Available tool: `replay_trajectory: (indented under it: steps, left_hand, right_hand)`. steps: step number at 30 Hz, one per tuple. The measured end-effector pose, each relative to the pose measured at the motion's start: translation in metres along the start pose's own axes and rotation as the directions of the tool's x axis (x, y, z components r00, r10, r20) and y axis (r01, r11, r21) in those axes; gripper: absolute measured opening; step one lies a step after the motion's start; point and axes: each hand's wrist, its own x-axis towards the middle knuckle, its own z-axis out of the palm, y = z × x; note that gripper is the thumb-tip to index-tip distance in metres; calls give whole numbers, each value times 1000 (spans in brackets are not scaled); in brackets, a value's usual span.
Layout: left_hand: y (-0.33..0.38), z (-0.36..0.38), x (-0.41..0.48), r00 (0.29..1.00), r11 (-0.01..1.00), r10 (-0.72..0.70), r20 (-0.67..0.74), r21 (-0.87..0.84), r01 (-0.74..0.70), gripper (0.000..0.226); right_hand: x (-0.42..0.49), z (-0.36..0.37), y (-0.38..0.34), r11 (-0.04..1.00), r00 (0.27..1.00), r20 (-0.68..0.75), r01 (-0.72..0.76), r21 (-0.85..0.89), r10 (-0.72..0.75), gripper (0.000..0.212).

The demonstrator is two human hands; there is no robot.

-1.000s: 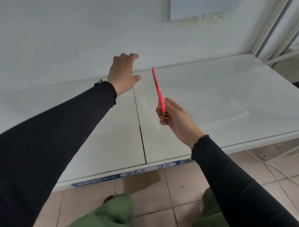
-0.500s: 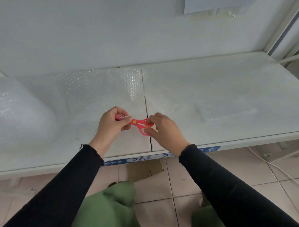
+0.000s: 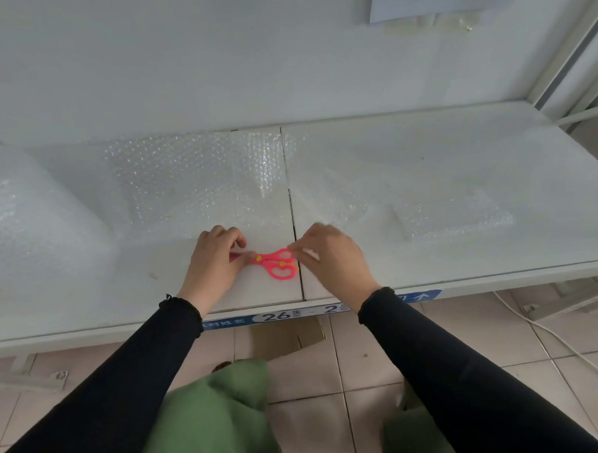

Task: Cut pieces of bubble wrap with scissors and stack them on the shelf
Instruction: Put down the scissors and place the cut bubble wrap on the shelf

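Observation:
Small pink scissors (image 3: 277, 266) lie low over the front of the white shelf (image 3: 459, 157), blades pointing left. My left hand (image 3: 215, 260) curls round the blade end. My right hand (image 3: 329, 255) pinches the upper handle loop with its fingertips. A big roll of bubble wrap (image 3: 33, 217) sits at the left, its sheet (image 3: 192, 176) unrolled across the shelf behind my hands. A flat stack of cut bubble wrap pieces (image 3: 451, 216) lies on the right half of the shelf.
A seam (image 3: 291, 206) splits the two shelf boards. A blue label strip (image 3: 277, 315) runs along the front edge. White uprights (image 3: 571, 53) stand at the right. A white cable (image 3: 549, 335) and brown cardboard (image 3: 288, 336) lie on the tiled floor.
A second ago my right hand held the scissors upright and my left reached to the back. Both hands have come down to the shelf front and hold the scissors between them.

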Motion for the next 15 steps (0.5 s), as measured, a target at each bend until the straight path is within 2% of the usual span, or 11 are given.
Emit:
replay_trajectory:
  steps: [3, 5, 8, 10, 13, 15]
  left_hand:
    - [7, -4, 7, 1000, 999, 15, 14, 36, -15, 28]
    - [23, -5, 13, 999, 999, 42, -3, -3, -42, 25]
    - [59, 1, 25, 989, 987, 145, -32, -65, -147, 21]
    - [81, 10, 35, 978, 975, 206, -15, -80, -206, 23]
    - [104, 27, 49, 966, 965, 256, 46, -72, -252, 26]
    - [113, 34, 56, 970, 969, 231, 77, -108, -222, 28]
  right_hand:
    - [12, -24, 15, 982, 942, -299, -111, 154, 153, 18]
    - [20, -34, 28, 949, 875, -389, -208, 238, 289, 30]
    - [29, -36, 44, 866, 841, -268, -380, 327, 470, 52]
    - [34, -32, 50, 818, 837, -141, -457, 350, 528, 54]
    - [43, -27, 50, 825, 860, -77, -454, 336, 504, 21]
    - [46, -32, 46, 829, 865, -113, -420, 370, 489, 12]
